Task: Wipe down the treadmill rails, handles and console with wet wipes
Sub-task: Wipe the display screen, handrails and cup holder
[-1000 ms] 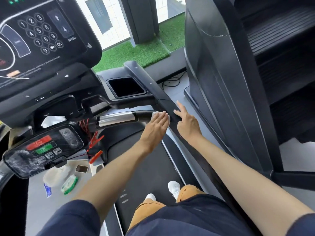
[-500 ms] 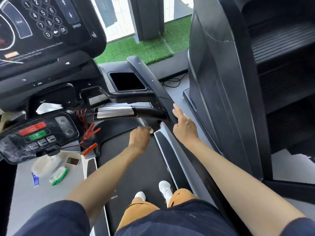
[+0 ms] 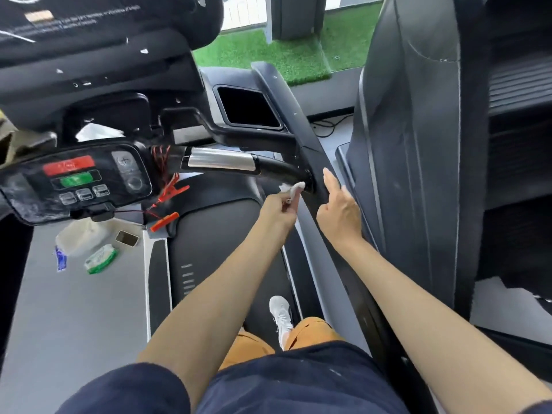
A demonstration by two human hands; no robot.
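My left hand [image 3: 279,206] pinches a crumpled white wet wipe [image 3: 291,188] against the underside of the black handle [image 3: 274,168], where it joins the right rail [image 3: 301,138]. A silver grip sensor [image 3: 221,159] wraps that handle further left. My right hand [image 3: 339,209] rests on the right rail with fingers spread and the index finger stretched forward, holding nothing. The lower control panel [image 3: 74,180] with red and green buttons sits at the left, and the big console screen [image 3: 89,19] is above it.
A green wipes pack [image 3: 100,259], a white bag [image 3: 79,237] and a small blue item [image 3: 61,259] lie on the grey floor to the left. A red safety clip [image 3: 171,189] hangs off the panel. Another black machine [image 3: 418,144] stands close on the right. A cup holder [image 3: 246,107] opens ahead.
My left hand dropped from the top of the handle end to beneath it and now pinches the wipe at the joint. My right hand stayed on the rail. The view tilted downward.
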